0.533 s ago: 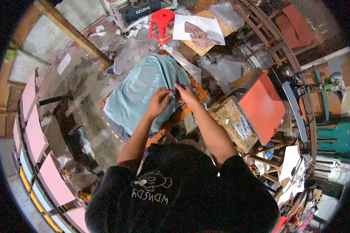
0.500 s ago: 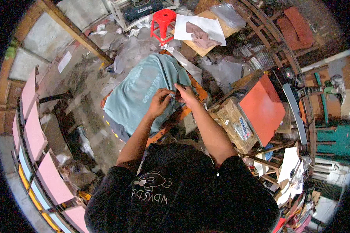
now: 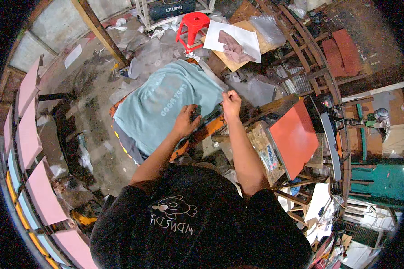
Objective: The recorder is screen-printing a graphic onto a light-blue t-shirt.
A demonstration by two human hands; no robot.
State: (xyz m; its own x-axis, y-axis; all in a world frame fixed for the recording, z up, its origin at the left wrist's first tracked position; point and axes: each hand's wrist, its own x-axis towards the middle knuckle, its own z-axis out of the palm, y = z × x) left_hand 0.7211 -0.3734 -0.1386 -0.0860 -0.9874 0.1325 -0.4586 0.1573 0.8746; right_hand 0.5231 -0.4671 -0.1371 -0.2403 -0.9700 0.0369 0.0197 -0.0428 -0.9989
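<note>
Taking the middle of the pale blue-green, soft fabric cloth (image 3: pixel 155 105) as your clock centre, your left hand (image 3: pixel 186 121) lies at about four o'clock, its fingers spread loosely over the fabric, and your right hand (image 3: pixel 231 105) is at three, thumb and fingers pressed together and seemingly pinching the cloth's edge, though the exact grip is too small to make out. The cloth itself sits straight ahead of you, draped over a worn counter with orange edges (image 3: pixel 206 131), which show at four to five o'clock and again at nine. As far along as you appear to be, most of the cloth is laid out broad and fairly flat, with its lighter printed lettering (image 3: pixel 175 99) facing up. What looks unfinished is the side between your two hands, where the border runs unevenly and a dark patch shows beneath it; soft ripples also cross the upper right. At between seven and eight, a dark cloth with yellow marks (image 3: pixel 126 145) peeks out underneath. Farther off, a red plastic stool (image 3: pixel 195 21) stands near one o'clock, a flat orange-red panel (image 3: pixel 295 139) leans between three and four, and pale pink rectangular panels (image 3: pixel 47 193) line eight.
</note>
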